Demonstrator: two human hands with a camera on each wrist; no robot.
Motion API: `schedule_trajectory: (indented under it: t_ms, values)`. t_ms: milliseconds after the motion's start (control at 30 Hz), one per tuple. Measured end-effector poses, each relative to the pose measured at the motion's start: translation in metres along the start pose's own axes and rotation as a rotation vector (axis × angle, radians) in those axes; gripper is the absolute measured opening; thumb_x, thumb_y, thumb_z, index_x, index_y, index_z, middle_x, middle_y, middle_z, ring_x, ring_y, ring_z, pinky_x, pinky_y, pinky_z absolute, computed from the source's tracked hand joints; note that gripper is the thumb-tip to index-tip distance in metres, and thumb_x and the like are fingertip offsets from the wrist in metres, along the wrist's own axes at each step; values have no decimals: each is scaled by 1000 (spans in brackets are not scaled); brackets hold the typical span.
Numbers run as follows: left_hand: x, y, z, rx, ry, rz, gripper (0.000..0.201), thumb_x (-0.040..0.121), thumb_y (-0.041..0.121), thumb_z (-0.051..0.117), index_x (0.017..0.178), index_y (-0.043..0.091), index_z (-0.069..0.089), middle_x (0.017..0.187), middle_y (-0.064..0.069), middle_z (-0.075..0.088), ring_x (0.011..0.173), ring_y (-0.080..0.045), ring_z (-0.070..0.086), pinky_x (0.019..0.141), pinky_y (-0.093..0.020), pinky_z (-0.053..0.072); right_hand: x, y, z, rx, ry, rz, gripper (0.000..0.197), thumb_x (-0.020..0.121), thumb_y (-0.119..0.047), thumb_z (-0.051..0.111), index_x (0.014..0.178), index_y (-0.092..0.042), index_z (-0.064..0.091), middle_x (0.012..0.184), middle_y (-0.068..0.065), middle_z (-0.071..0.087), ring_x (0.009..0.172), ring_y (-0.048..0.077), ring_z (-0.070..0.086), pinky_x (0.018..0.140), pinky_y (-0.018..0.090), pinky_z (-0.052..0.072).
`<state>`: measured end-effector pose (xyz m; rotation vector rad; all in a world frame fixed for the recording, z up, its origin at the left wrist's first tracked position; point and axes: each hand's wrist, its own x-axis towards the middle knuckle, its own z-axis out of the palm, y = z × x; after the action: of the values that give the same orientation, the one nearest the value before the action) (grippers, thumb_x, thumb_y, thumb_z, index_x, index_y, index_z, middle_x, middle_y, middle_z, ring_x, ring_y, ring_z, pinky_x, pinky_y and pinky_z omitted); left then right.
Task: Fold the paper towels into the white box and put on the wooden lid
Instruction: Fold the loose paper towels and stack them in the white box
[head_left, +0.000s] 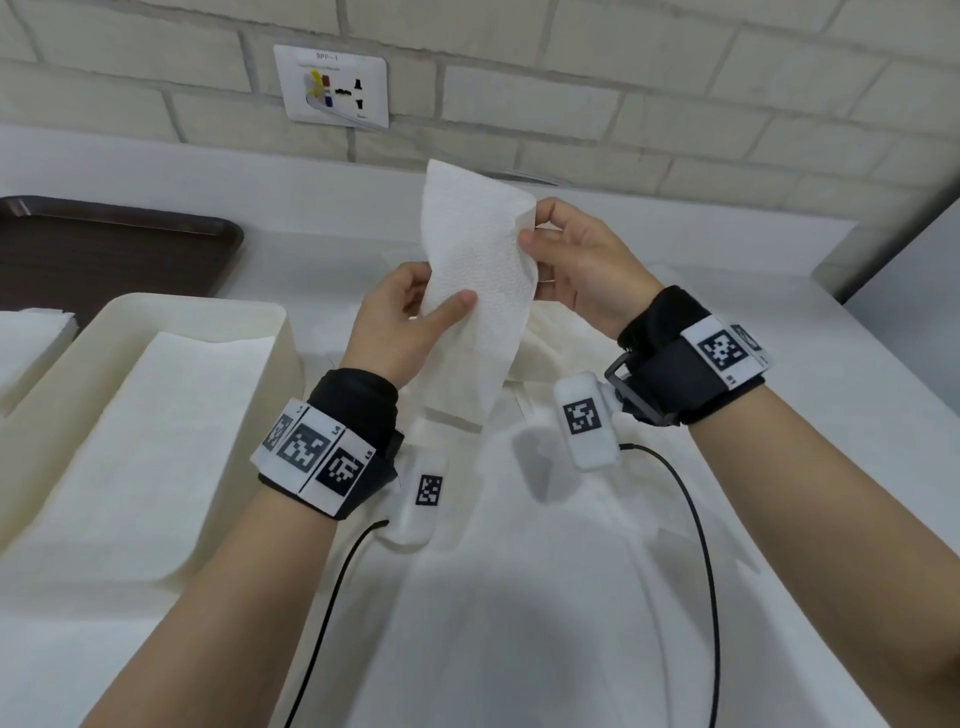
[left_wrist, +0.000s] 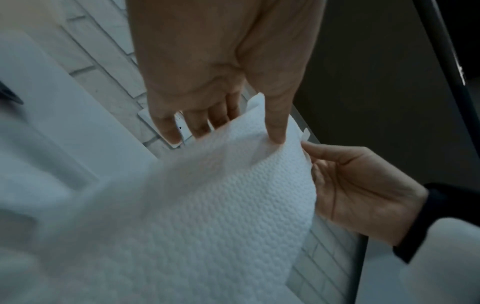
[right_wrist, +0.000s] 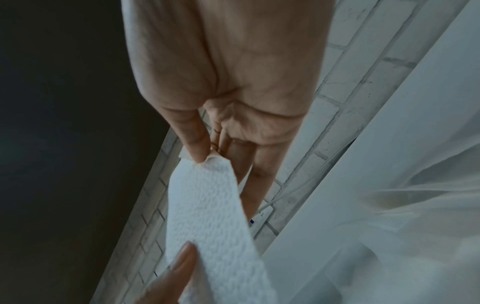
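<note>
A white embossed paper towel (head_left: 475, 270) hangs in the air above the table, held by both hands. My left hand (head_left: 415, 317) pinches its lower left part, thumb on the front and fingers behind. My right hand (head_left: 540, 234) pinches its upper right edge between thumb and forefinger. The left wrist view shows the towel (left_wrist: 233, 195) under my left thumb. In the right wrist view my thumb and forefinger nip the towel's (right_wrist: 207, 216) top corner. The white box (head_left: 156, 395) stands at the left with a flat towel inside. No wooden lid is in view.
A dark brown tray (head_left: 104, 244) lies at the back left. A stack of paper towels (head_left: 31, 338) sits left of the box. More loose white towels (head_left: 545, 519) cover the table under my wrists. A brick wall with a socket plate (head_left: 332, 85) closes the back.
</note>
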<state>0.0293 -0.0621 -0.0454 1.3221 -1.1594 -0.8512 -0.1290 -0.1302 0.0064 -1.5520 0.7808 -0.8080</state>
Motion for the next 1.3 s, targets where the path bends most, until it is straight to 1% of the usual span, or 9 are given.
schedule_trajectory:
  t_ms: [100, 233, 433, 533, 633, 767, 833, 1067, 1300]
  values:
    - [-4, 6, 0, -76, 6, 0, 12, 82, 18, 69, 86, 22, 59, 92, -2, 68, 83, -19, 64, 80, -32, 52, -2, 2, -3, 38, 26, -1, 15, 96, -7, 44, 87, -16, 51, 72, -7, 67, 65, 10, 65, 70, 27, 55]
    - [-9, 3, -2, -11, 77, 13, 17, 79, 17, 72, 83, 23, 57, 85, 5, 66, 72, -12, 63, 63, -19, 51, -1, 23, -10, -110, 81, 55, 16, 90, -2, 53, 88, -18, 51, 85, -2, 61, 83, 14, 60, 82, 29, 50]
    - [-14, -11, -11, 112, 232, -50, 31, 74, 22, 76, 95, 15, 54, 99, 0, 64, 87, -17, 61, 60, -17, 43, 10, 66, -13, -1131, -217, 232, 66, 77, -22, 72, 134, -20, 38, 141, 2, 35, 129, 22, 33, 103, 34, 34]
    - [-16, -16, -13, 170, 268, -72, 36, 74, 25, 76, 97, 14, 51, 101, -4, 64, 88, -20, 61, 62, -20, 45, 18, 76, -9, -1281, -254, 236, 77, 76, -30, 74, 139, -21, 32, 144, 2, 30, 129, 24, 32, 102, 42, 38]
    - [-17, -18, -13, 174, 283, -107, 36, 77, 26, 73, 100, 15, 48, 99, -6, 63, 88, -22, 61, 73, -30, 49, 24, 82, -8, -1379, -273, 231, 65, 84, -28, 64, 140, -21, 32, 142, 4, 32, 122, 24, 43, 94, 38, 44]
    - [-16, -19, -14, 189, 295, -98, 25, 85, 22, 63, 104, 16, 47, 97, -1, 59, 82, -17, 57, 66, -24, 44, 25, 88, -5, -1494, -341, 201, 61, 85, -44, 58, 138, -25, 35, 143, 3, 32, 123, 25, 42, 91, 38, 41]
    - [-15, -20, -14, 227, 300, -80, 25, 88, 20, 59, 110, 12, 50, 99, 1, 56, 86, -16, 54, 73, -26, 41, 26, 91, -3, -1571, -356, 170, 51, 89, -43, 51, 134, -23, 40, 140, 5, 36, 120, 27, 44, 92, 38, 39]
    - [-14, -22, -17, 255, 277, -88, 30, 94, 13, 46, 122, 6, 51, 118, -9, 59, 108, -26, 55, 89, -31, 42, 30, 85, 0, -1348, -256, 170, 35, 100, -23, 33, 127, -17, 55, 132, 5, 52, 120, 27, 49, 97, 40, 42]
    - [-11, -24, -17, 271, 288, -104, 29, 93, 3, 39, 119, 3, 49, 118, -14, 58, 108, -31, 54, 89, -33, 41, 23, 51, -6, -836, 236, 35, 34, 100, -17, 36, 111, 9, 56, 109, 23, 61, 103, 33, 55, 81, 30, 37]
